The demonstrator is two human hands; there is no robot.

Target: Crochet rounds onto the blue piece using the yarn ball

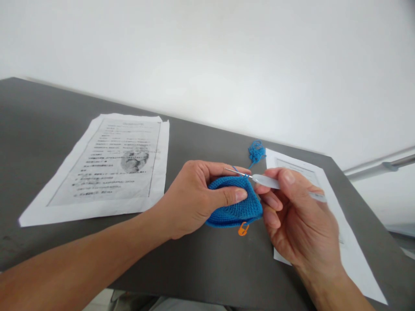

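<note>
Between the thumb and fingers of my left hand (197,198) is a blue crocheted piece (238,209), folded or cupped in shape. An orange stitch marker (243,229) hangs from its lower edge. My right hand (301,216) grips a crochet hook (266,181) by its pale grey handle. The hook's metal shaft passes through loops at the piece's top edge, its tip pointing left beside my left index finger. A blue strand runs by that finger, and yarn leads back to a small blue yarn tangle (256,152) behind my hands.
On the dark grey table (207,263), a printed sheet (110,160) with a dark picture lies at the left. Another printed sheet (350,263) lies under and beyond my right hand. A white wall (207,65) rises behind the table, and a grey metal bar (372,170) is at the right.
</note>
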